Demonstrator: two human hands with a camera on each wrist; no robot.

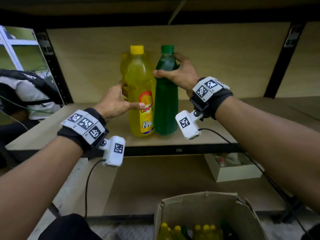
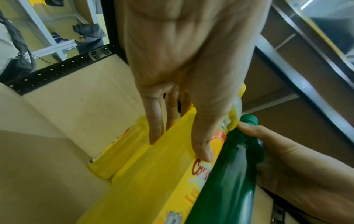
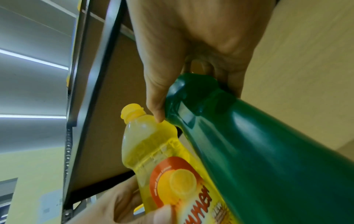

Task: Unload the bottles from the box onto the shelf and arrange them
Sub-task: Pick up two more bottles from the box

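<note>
Two bottles stand upright side by side on the shelf (image 1: 199, 139), near its front edge and touching or nearly so: a yellow bottle (image 1: 141, 94) on the left and a green bottle (image 1: 166, 99) on the right. The left hand (image 1: 115, 103) grips the yellow bottle around its middle, thumb across the front label and fingers (image 2: 155, 128) wrapped behind. The right hand (image 1: 180, 72) holds the green bottle at its shoulder, thumb in front and fingers curled round the back just under the cap. A second yellow bottle (image 2: 118, 150) stands behind the first, closer to the back panel. Below the shelf, the open box (image 1: 204, 212) sits on the floor with more yellow-capped bottles (image 1: 194, 231) inside.
</note>
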